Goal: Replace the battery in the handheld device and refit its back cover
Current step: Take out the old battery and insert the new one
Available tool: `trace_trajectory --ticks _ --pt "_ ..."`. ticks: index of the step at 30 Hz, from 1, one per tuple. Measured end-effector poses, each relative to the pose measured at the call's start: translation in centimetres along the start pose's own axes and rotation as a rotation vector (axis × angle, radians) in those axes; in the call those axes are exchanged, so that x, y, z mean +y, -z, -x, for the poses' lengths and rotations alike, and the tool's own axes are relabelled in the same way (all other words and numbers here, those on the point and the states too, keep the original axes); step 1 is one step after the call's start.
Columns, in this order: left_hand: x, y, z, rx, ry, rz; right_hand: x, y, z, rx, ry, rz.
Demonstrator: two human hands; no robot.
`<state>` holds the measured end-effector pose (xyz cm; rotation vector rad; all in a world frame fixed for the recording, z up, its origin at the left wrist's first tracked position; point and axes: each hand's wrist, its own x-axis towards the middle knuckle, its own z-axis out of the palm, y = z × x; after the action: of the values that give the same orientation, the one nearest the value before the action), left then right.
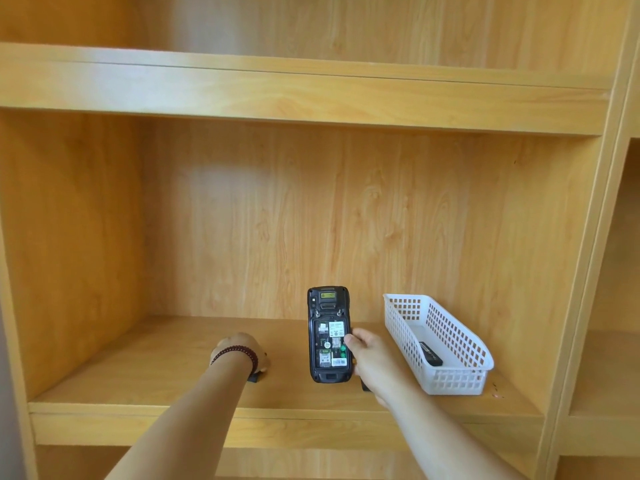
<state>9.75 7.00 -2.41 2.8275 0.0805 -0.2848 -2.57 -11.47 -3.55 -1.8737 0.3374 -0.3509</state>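
**A:** Head cam, biggest stuff first: we're at a wooden shelf unit (pixel 145 358), w/ a white plastic basket (pixel 460 372) on the right of the board. Some dark slim thing (pixel 430 354) lies inside it, can't tell if that's a battery.

**B:** And the handheld device (pixel 328 336)?

**A:** Upright in our right hand (pixel 372 362), fingers closed round its right edge, thumb on the open bay. Back cover's off and no battery in there, we see bare labels and card slots.

**B:** Left hand (pixel 242 351)?

**A:** Down on the shelf board, palm over a small dark object (pixel 255 378) that only peeks out at the wrist side. Fingers hidden, so can't tell if it's gripping or just resting. Could be battery or cover, dunno.

**B:** Progress then?

**A:** We'd say roughly halfway imo: cover off, bay empty. Left to do: drop the fresh cell in, refit cover.
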Motion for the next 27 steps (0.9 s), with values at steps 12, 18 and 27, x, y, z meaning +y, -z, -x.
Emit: trace_trajectory --ticks 12,18,27 --pt "-1.6 2.4 0.7 0.041 -0.198 0.478 -0.4 -0.7 -0.1 0.031 -0.012 -0.055" --pt "0.1 4.9 4.5 -0.079 -0.413 1.255 -1.6 -0.4 0.0 0.036 -0.012 -0.163" --pt "2.5 4.9 7.5 -0.072 -0.616 1.320 -3.2 0.5 0.3 0.048 0.031 -0.262"
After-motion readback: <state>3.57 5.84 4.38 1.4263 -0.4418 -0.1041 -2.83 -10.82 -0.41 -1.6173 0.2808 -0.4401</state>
